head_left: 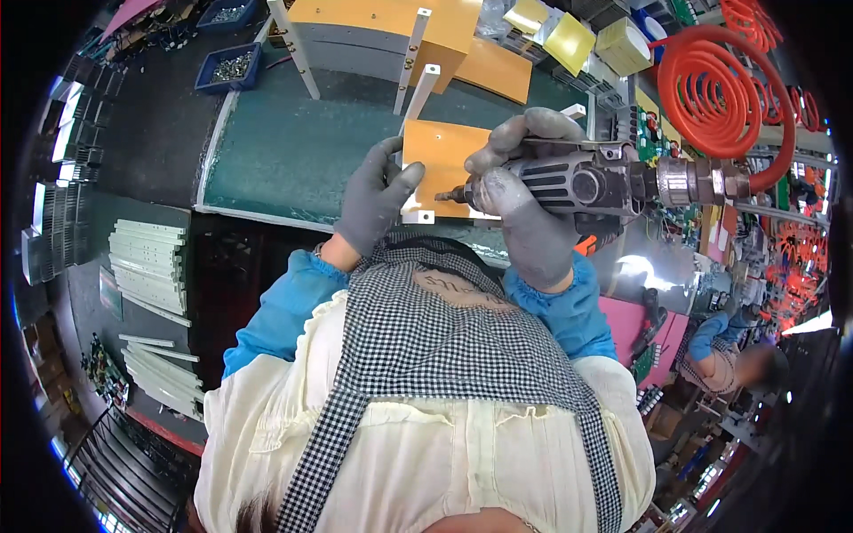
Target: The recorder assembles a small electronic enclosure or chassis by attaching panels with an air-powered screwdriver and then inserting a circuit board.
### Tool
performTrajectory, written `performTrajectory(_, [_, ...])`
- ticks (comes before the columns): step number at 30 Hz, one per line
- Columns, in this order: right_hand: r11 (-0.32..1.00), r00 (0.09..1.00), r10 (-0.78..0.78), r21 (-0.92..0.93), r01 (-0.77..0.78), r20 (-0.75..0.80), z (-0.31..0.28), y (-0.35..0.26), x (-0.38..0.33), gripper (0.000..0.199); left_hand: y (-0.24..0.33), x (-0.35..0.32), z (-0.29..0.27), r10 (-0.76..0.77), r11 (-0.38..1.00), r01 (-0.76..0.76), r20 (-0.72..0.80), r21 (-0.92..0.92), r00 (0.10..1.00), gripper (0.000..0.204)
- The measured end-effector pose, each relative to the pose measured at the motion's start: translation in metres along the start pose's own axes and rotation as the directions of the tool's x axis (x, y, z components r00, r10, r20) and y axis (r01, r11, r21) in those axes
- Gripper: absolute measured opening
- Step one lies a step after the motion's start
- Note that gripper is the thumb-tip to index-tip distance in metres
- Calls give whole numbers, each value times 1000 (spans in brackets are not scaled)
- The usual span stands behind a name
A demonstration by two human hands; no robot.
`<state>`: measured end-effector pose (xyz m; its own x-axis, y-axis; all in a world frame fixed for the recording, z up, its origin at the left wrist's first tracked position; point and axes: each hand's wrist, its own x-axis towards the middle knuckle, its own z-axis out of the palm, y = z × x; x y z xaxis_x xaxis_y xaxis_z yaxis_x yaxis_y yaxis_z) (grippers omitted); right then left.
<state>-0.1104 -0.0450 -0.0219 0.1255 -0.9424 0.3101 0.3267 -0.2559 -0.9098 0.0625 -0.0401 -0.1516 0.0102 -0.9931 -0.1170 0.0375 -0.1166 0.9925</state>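
Observation:
My right hand (535,226), in a grey glove, is closed round a grey-and-black pneumatic screwdriver (582,180). The tool lies sideways with its bit pointing left, over an orange panel (442,149) in front of me. My left hand (373,197), gloved too, grips the left edge of this panel, thumb on the near side and fingers at the far corner. A white post (421,96) with holes rises behind the panel, and a white strip runs along its near edge. Whether the bit touches a screw I cannot tell.
The green-topped bench (293,147) carries more orange panels (502,69) at the back. Blue bins (228,67) of small metal parts stand at far left. A red coiled air hose (711,84) hangs on the right. White strips (147,266) are stacked at left; another person (715,355) sits at lower right.

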Motion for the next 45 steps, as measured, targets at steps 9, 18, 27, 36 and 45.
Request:
performTrajectory(9, [994,999,48,-101,-46,16,15,-3,-1,54,-3,2,-2,4,999,-3,41,-32,999,52])
performTrajectory(18, [990,993,100,-107,-92,69,25,-1,6,48,2,-1,-2,52,999,-52,21,2,998,51])
performTrajectory(27, [994,993,-100,-45,104,70,11,-45,19,52,10,2,-31,143,990,-139,118,-39,983,50])
performTrajectory(36, [939,940,-283,143,311,-191,17,-23,34,56,45,3,-42,-371,671,335,92,-661,924,40])
performTrajectory(45, [929,940,-280,193,317,-196,29,0,41,54,69,12,-36,-413,729,420,143,-541,900,38])
